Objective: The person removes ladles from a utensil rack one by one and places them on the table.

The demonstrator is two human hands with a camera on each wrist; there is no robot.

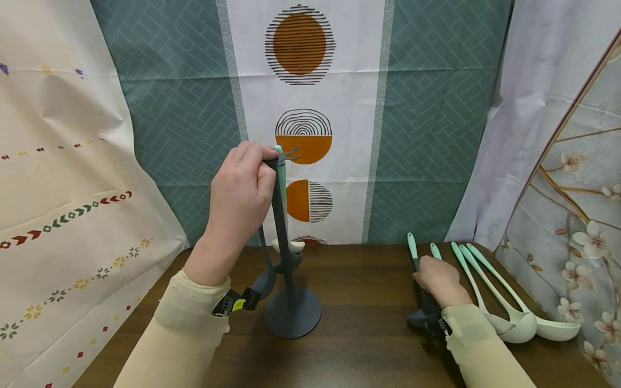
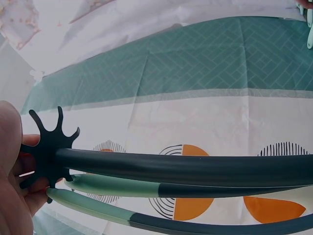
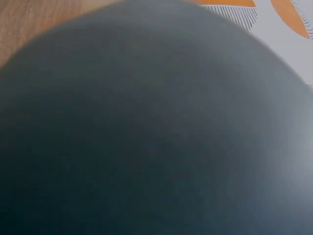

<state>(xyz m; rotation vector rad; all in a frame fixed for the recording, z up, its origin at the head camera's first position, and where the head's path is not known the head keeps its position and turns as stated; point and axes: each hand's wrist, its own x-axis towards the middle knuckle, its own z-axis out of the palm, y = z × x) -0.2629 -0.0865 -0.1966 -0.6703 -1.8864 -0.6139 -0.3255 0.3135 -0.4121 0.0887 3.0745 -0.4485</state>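
Note:
My left hand [image 1: 242, 175] grips the top of a dark utensil stand [image 1: 294, 319], near its hooks. Up close in the left wrist view, the fingers lie behind the hooked top [image 2: 47, 152], and two green-ended handles [image 2: 93, 205] hang beside the post. Dark and pale utensil heads hang around the post in the head view. At the right, my right hand [image 1: 439, 276] is curled over a dark utensil with a green handle end [image 1: 435, 250]; its fingertips are hidden. Beside it lies another green-ended dark utensil [image 1: 412, 245]. A blurred dark rounded surface [image 3: 156, 127] fills most of the right wrist view.
Several pale green utensils, ladles [image 1: 558, 330] among them, lie along the right side of the brown wooden table [image 1: 359, 318]. A patterned cloth [image 1: 436, 134] hangs behind the table, with further cloths at both sides.

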